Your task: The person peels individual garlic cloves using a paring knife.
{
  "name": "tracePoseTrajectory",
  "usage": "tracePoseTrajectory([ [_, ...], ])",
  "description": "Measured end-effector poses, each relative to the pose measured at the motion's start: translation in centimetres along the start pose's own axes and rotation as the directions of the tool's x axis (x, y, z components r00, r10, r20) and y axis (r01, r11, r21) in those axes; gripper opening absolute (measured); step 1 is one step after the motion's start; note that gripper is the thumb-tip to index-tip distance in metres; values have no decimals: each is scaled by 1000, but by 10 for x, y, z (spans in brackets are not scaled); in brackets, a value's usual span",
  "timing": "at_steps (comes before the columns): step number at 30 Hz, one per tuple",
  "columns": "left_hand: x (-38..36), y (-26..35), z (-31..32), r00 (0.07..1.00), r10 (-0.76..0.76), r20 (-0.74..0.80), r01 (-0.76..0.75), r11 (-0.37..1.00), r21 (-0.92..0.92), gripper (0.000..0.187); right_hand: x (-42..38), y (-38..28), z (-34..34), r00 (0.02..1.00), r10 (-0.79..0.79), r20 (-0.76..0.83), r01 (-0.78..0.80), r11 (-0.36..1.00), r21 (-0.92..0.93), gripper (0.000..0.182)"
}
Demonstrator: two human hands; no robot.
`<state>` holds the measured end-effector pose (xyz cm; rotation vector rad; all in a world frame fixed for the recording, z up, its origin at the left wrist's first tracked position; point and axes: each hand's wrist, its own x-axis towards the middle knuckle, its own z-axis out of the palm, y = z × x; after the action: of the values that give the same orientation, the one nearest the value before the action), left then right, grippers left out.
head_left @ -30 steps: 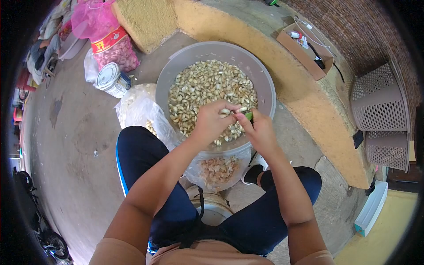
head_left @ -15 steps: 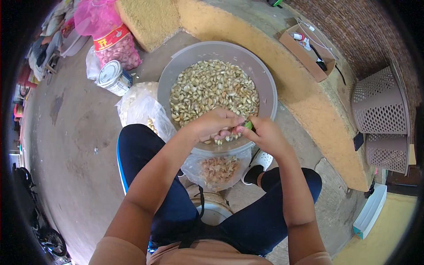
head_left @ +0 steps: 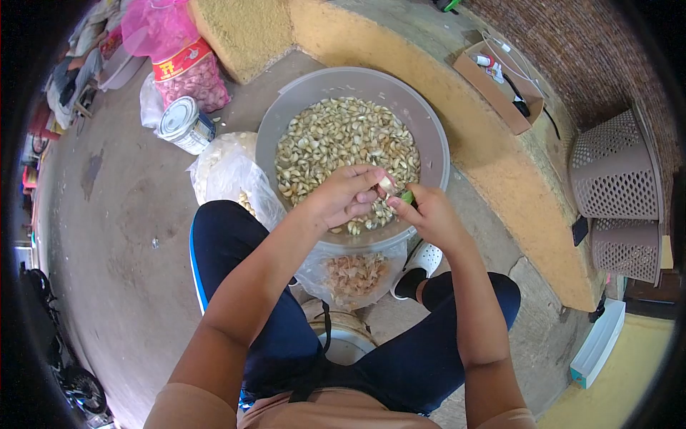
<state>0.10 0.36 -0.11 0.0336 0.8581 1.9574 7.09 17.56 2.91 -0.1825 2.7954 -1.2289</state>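
Note:
Over the near side of a grey round tub (head_left: 429,136), both my hands are close together. My left hand (head_left: 348,196) pinches a pale garlic clove (head_left: 386,186) between thumb and fingers. Closed around a small tool with a green handle (head_left: 407,197) is my right hand (head_left: 433,214); its blade, if any, is too small to make out. Many garlic cloves (head_left: 343,139) fill the tub below. A clear plastic bag with papery brown skins (head_left: 355,275) lies under the tub's near rim.
Left of the tub sit a white plastic bag (head_left: 232,175), a paint bucket (head_left: 184,123) and a pink mesh sack of garlic (head_left: 191,82). A yellow ledge (head_left: 493,171) curves along the right, bearing a cardboard box (head_left: 493,93). Perforated baskets (head_left: 618,171) stand far right.
My hands have drawn slightly apart, and the pale clove in my left fingers now shows. My left fingertips have risen a little. The tub and surroundings look the same.

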Motion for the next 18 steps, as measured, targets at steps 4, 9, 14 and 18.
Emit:
tracePoseTrajectory([
  [4,2,0,-11,991,116,69,-100,975,-197,20,-1,1,-3,999,43,0,-43,998,49,35],
  [9,-3,10,-15,984,112,138,-87,981,-174,21,-3,9,-2,995,103,-14,-101,987,127,34],
  [14,-4,9,-1,994,100,49,-97,993,-62,21,-7,-9,-8,966,85,244,-89,996,6,35],
  [18,-2,10,-6,993,111,31,-110,993,-36,19,-18,-2,19,837,180,516,-8,948,-318,37],
])
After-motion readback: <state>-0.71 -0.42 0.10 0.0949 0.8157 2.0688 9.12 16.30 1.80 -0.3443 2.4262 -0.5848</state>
